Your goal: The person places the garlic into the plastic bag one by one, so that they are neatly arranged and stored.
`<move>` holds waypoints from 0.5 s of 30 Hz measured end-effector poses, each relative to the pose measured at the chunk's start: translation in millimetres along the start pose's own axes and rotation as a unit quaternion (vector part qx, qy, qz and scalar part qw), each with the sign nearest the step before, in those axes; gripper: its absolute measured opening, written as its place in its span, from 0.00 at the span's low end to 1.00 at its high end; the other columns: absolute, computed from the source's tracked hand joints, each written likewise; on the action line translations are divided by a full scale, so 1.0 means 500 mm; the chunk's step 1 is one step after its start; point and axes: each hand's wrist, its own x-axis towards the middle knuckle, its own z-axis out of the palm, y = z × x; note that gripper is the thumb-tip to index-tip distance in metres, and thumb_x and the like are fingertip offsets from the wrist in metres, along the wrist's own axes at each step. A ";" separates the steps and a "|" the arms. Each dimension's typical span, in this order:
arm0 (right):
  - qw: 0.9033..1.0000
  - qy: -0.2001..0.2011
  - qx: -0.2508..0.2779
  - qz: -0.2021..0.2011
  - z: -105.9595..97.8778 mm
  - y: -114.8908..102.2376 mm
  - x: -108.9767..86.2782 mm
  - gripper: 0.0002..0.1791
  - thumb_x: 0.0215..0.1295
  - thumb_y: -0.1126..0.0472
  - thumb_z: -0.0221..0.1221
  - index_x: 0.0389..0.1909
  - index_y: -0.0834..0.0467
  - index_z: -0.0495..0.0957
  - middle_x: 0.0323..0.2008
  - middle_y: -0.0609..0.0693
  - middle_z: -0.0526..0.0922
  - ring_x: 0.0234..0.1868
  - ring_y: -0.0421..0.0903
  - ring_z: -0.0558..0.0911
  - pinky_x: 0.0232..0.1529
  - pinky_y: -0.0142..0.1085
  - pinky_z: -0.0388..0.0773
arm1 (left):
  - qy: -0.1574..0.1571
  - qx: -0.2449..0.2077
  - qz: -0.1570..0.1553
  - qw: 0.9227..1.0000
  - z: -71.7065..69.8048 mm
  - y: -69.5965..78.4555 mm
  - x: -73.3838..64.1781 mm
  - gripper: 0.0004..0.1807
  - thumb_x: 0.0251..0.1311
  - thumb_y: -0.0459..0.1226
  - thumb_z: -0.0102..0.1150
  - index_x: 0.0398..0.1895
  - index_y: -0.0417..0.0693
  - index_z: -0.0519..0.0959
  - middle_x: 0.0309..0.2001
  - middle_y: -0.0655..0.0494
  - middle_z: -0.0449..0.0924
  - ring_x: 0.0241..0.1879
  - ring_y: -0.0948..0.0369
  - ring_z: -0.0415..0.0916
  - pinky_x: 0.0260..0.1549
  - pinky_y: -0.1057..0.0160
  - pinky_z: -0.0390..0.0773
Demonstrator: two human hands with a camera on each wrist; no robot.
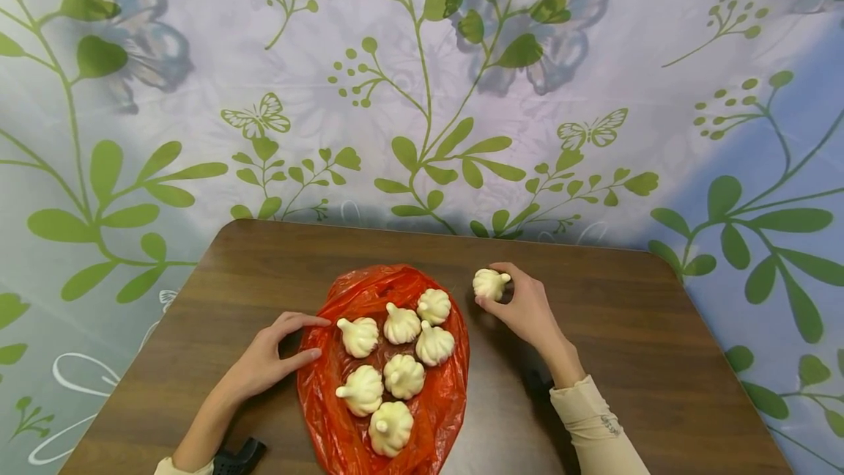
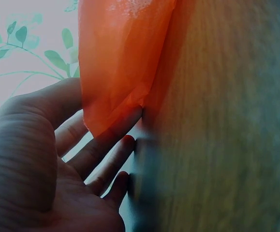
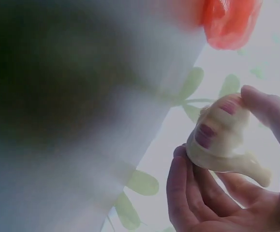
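Observation:
On the right of the head view, my right hand (image 1: 527, 308) holds a white garlic bulb (image 1: 491, 284) between thumb and fingers, to the right of a red plastic bag (image 1: 455, 394). Purple patches mark the base of this garlic bulb (image 3: 217, 130) in the right wrist view. The bag lies with its mouth spread wide, and several more garlic bulbs (image 1: 404, 376) sit inside it. My left hand (image 1: 267, 358) touches the bag's left edge, thumb and index finger parted. Close up, the red plastic (image 2: 123, 58) covers part of the left fingers (image 2: 84, 154).
A brown wooden table (image 1: 633, 358) with rounded far corners carries everything. Behind it hangs a cloth (image 1: 316, 79) printed with green leaves and butterflies. A black strap piece (image 1: 240, 457) shows at the left wrist.

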 end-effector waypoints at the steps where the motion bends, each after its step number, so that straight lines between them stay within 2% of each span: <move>1: 1.000 0.001 -0.002 -0.003 0.000 -0.004 -0.005 0.36 0.61 0.50 0.77 0.67 0.57 0.77 0.55 0.57 0.86 0.48 0.55 0.88 0.46 0.50 0.84 | 0.000 0.000 0.000 1.000 0.000 0.000 -0.001 0.22 0.66 0.42 0.73 0.63 0.65 0.82 0.59 0.62 0.80 0.61 0.61 0.76 0.59 0.51 0.78; 15: 0.999 0.010 -0.012 -0.042 -0.006 -0.054 -0.058 0.35 0.59 0.52 0.78 0.66 0.56 0.78 0.56 0.52 0.85 0.44 0.53 0.87 0.46 0.52 0.85 | -0.002 -0.003 -0.004 1.000 -0.002 0.002 0.001 0.22 0.66 0.43 0.73 0.63 0.65 0.82 0.60 0.61 0.80 0.61 0.59 0.76 0.60 0.51 0.78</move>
